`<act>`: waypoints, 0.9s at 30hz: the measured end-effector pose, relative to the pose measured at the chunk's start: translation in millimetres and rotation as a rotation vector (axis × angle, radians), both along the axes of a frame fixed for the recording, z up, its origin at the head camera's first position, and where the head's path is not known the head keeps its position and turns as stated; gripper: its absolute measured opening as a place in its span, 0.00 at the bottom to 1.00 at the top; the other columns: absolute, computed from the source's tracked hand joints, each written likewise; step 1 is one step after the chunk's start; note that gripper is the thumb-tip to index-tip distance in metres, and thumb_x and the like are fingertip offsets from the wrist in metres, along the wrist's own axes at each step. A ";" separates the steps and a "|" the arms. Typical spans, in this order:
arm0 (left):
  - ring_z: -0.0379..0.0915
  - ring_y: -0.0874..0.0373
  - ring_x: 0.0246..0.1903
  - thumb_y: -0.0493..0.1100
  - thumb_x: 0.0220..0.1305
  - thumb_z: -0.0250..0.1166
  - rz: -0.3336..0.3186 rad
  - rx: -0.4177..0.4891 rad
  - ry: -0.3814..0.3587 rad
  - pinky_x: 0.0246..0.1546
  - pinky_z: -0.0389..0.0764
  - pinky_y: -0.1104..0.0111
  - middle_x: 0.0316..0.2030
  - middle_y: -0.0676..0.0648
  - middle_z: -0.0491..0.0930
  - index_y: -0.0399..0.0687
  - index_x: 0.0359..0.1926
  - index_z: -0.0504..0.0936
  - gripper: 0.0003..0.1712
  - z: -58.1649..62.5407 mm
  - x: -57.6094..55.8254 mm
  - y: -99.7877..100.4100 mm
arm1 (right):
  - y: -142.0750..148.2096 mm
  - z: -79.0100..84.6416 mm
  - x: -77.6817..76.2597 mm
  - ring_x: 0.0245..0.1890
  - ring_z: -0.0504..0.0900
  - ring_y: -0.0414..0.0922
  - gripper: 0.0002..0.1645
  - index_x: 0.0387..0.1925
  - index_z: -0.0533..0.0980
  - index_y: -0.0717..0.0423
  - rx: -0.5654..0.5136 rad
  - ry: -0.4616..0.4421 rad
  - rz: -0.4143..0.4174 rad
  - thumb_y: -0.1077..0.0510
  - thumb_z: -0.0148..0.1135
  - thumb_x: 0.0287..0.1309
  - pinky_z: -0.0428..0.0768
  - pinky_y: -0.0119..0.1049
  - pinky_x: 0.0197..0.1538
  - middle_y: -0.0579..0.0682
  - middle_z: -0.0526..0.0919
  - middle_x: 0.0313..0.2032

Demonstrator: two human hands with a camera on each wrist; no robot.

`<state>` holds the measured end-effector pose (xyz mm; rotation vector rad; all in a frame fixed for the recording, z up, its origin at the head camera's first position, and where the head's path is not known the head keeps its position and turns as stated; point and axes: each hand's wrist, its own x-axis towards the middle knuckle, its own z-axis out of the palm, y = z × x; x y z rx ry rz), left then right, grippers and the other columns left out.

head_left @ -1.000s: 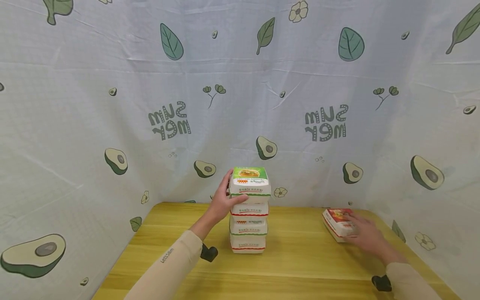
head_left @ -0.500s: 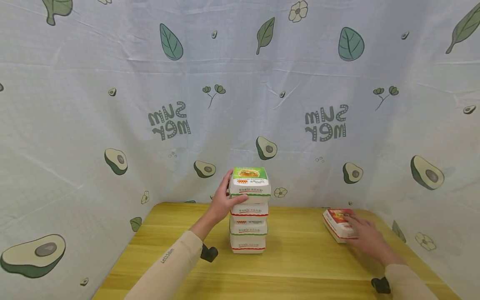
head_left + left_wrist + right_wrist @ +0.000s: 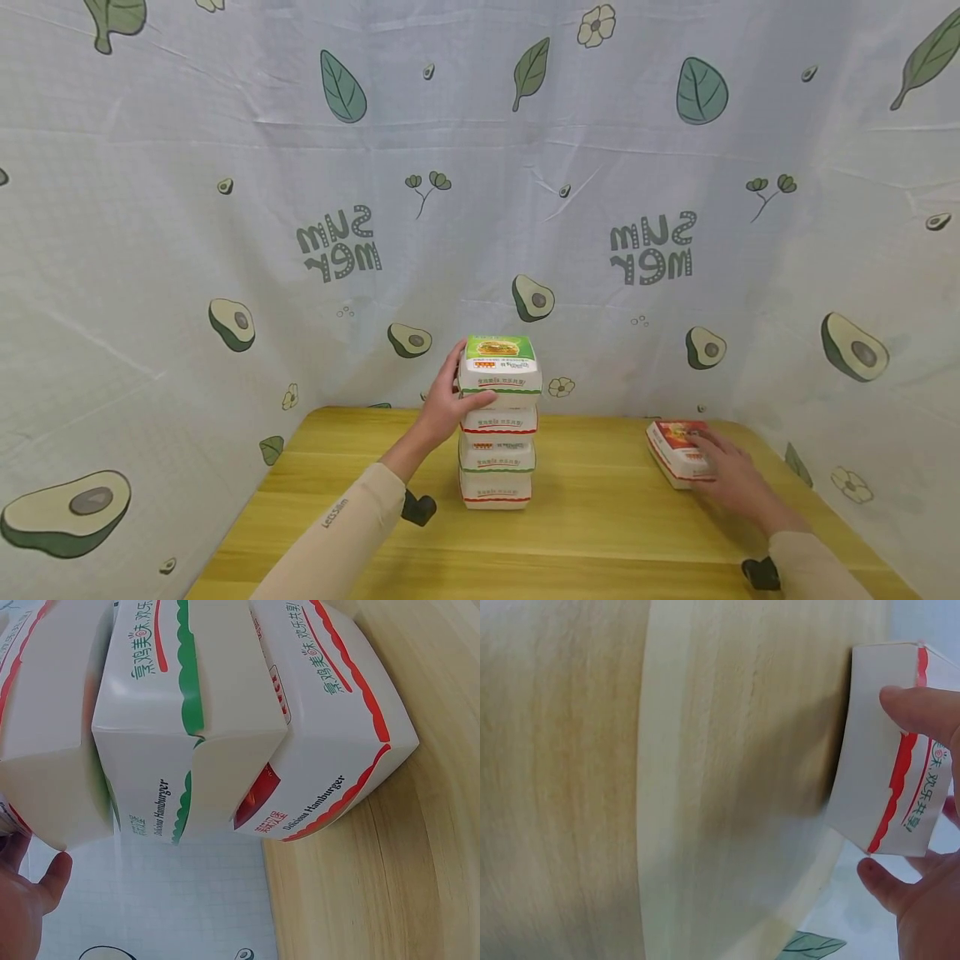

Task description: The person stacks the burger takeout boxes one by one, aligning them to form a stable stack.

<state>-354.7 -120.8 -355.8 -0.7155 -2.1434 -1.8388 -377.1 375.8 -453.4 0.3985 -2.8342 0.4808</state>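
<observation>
A stack of several white hamburger boxes stands upright mid-table in the head view. Its topmost is a green-lidded hamburger box, which my left hand grips at the left, thumb across its lower front edge. Below it, the boxes alternate red and green wavy trim; the lowest is a red-trimmed box. To the right lies a red-topped hamburger box, apart from the stack. My right hand holds it from the right, fingers over its top; in the right wrist view a digit presses its white side.
The wooden table carries the stack and the single box. Close behind hangs a pale curtain printed with avocados and leaves, which also runs along both sides. Black wrist cameras show near both sleeves.
My right hand and the red-topped box have shifted very slightly. The left hand and the stack hold their place.
</observation>
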 end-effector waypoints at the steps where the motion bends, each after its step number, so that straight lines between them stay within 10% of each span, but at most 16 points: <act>1: 0.79 0.48 0.50 0.45 0.63 0.71 0.000 0.002 -0.003 0.45 0.85 0.58 0.61 0.43 0.72 0.66 0.80 0.45 0.54 0.1 0.0 0.0 | 0.3 0.0 -0.4 0.61 0.57 0.79 0.50 0.69 0.62 0.65 -0.007 -0.007 0.002 0.57 0.77 0.48 0.62 0.79 0.56 0.76 0.54 0.68; 27: 0.79 0.50 0.50 0.46 0.63 0.71 0.004 0.002 0.010 0.44 0.84 0.59 0.60 0.46 0.74 0.69 0.79 0.46 0.54 -1.4 -2.2 0.2 | 1.0 2.3 3.6 0.60 0.55 0.80 0.48 0.70 0.63 0.62 -0.020 -0.013 -0.017 0.53 0.76 0.52 0.62 0.77 0.55 0.80 0.55 0.67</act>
